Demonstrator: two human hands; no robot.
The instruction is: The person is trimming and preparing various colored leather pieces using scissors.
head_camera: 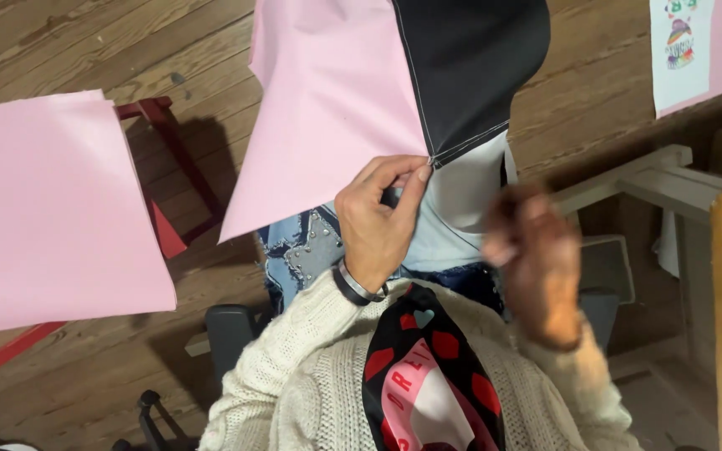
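— So, where does the sewing stand?

— A pink panel (pixel 327 108) and a black panel (pixel 470 67) are already joined: a white stitched seam runs down between them to the corner just above the left hand (pixel 375 227). As a judgement, that join is done; what is left cannot be read here.

— And the hands?

— The left hand, palm toward the camera and wrist bent up from a cream knit sleeve (pixel 294 376), pinches the seam corner between thumb and forefinger, holding the joined fabric up. The right hand (pixel 535 266), just right of it and lower, is blurred; open or closed cannot be told, and it seems to hold nothing.

— Anything nearby?

— Well left of the left hand lies a separate pink sheet (pixel 52 209) over a red stool (pixel 169 209); below both hands hangs a black-and-red scarf (pixel 428 376).
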